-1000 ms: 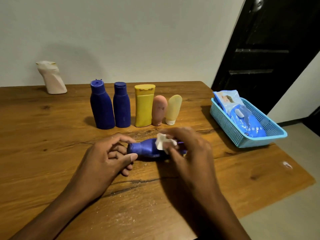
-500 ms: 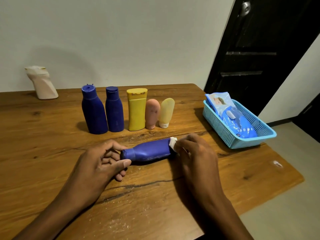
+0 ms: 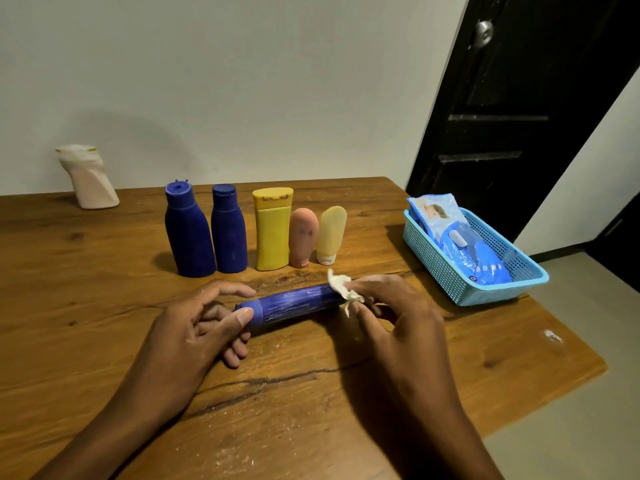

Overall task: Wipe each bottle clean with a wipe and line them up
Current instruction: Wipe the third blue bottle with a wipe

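Now left hand (image 3: pixel 194 327) gripping cap end of lying blue bottle (image 3: pixel 294 306), right hand (image 3: pixel 391 313) pinching white wipe (image 3: pixel 341 287) against its other end, wooden table (image 3: pixel 104 306).

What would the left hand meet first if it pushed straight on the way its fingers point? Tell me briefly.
The left hand points right, already at the cap end of the lying blue bottle; it would push that first, probably toward the right hand holding the wipe.

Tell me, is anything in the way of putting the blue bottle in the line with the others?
Nothing visible blocks it. The blue bottle lies between the left hand and the right hand, which presses a wipe on it. The row stands just behind, with bare table beside the pale yellow tube.
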